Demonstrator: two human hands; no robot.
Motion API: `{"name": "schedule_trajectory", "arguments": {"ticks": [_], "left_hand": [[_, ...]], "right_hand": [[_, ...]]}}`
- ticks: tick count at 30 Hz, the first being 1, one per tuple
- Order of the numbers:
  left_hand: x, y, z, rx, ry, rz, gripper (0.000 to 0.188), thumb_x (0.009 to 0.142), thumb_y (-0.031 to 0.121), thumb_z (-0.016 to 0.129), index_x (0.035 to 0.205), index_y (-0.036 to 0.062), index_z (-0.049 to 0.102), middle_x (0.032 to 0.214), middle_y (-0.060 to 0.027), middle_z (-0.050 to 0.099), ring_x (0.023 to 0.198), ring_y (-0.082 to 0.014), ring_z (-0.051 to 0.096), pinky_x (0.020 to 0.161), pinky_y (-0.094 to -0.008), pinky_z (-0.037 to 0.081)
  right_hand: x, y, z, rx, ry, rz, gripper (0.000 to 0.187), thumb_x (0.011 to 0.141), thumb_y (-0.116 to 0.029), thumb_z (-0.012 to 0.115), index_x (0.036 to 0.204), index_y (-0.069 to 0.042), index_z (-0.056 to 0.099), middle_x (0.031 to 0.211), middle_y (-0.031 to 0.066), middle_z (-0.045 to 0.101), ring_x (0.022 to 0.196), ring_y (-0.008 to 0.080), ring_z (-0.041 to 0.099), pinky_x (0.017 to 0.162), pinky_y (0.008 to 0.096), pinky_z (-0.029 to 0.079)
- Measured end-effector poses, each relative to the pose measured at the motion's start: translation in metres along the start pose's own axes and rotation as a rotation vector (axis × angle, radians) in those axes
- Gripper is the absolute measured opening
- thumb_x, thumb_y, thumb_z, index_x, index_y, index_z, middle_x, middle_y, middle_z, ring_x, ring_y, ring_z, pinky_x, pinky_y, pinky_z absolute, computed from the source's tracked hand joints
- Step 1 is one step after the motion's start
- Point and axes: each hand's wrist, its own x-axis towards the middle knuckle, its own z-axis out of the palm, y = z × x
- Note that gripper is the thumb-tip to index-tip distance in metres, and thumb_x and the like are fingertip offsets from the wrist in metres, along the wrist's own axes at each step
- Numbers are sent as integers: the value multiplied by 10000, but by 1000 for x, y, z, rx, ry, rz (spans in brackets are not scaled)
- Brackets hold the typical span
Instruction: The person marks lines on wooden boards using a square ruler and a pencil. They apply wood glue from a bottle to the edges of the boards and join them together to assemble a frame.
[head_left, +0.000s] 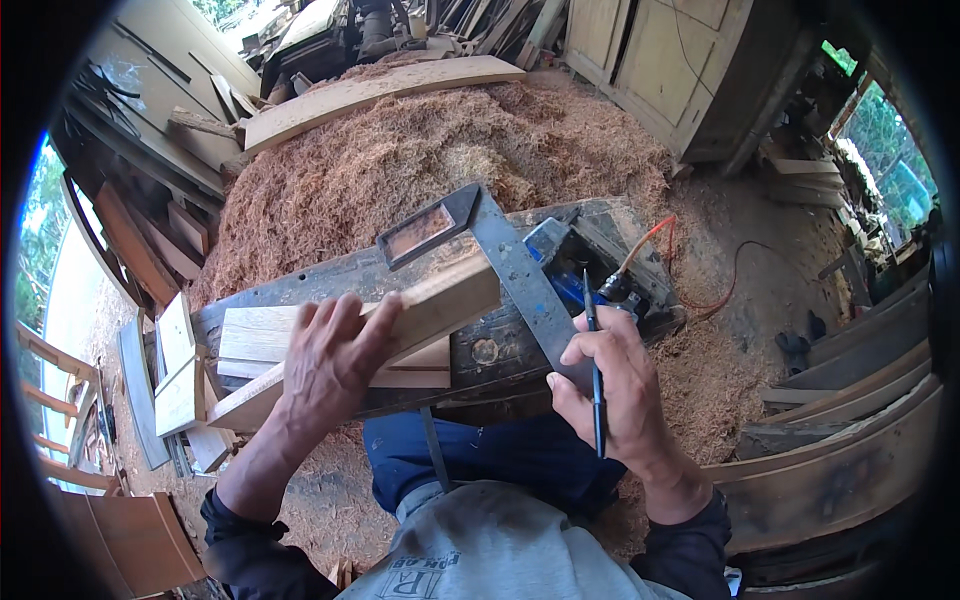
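My left hand [338, 350] is closed over a long pale wooden board [450, 300], which lies slantwise above the dark workbench [500, 350]. In my right hand [622, 390] are a dark pen-like marker [597, 400], upright between the fingers, and the lower end of a try square [525, 285]. The square's metal blade slopes up to the left past the board's far end. Its dark frame-shaped stock [430, 233] sits beyond the board. Flat pale boards [262, 335] lie on the bench under the held one.
A blue power tool [565, 265] with an orange cord [650, 237] stands at the bench's right end. Behind the bench rises a heap of wood shavings [400, 150] with a curved plank [390, 92] on it. Stacked boards [850, 420] line the right side; a cabinet [665, 65] stands behind.
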Motion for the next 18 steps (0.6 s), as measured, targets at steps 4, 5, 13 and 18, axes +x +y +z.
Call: {"name": "schedule_trajectory", "arguments": {"ticks": [4, 5, 13, 18], "left_hand": [[25, 19, -2, -359, -6, -263, 1015, 686, 104, 866, 1534, 131, 309, 1114, -153, 506, 894, -337, 600, 737, -444, 529], [31, 24, -4, -343, 3, -286, 1066, 669, 100, 879, 1549, 135, 278, 1189, -178, 487, 935, -354, 612, 756, -436, 547], [62, 21, 2, -268, -218, -239, 1093, 706, 313, 866, 1565, 69, 234, 1484, -260, 367, 1150, -408, 585, 908, -473, 532], [70, 15, 19, -278, -115, -140, 987, 774, 356, 808, 1538, 17, 283, 1384, -200, 474, 1220, -386, 510, 1045, -456, 439]], "right_hand": [[-9, -6, -3, 3, -49, 61, 323, 743, -2, 736, 1018, -18, 568, 1085, 228, 536, 1016, 386, 604, 823, 439, 521], [-13, -8, -2, 26, -64, 107, 322, 738, -16, 746, 1003, -21, 562, 1103, 237, 547, 1022, 377, 606, 860, 434, 505], [-26, -12, -1, -9, -59, 205, 319, 733, -15, 756, 984, -22, 559, 1130, 248, 551, 1025, 363, 604, 901, 424, 484], [-34, -22, 0, -2, -70, 157, 311, 760, -3, 746, 1015, 2, 568, 1142, 247, 510, 980, 355, 619, 819, 421, 509]]}}
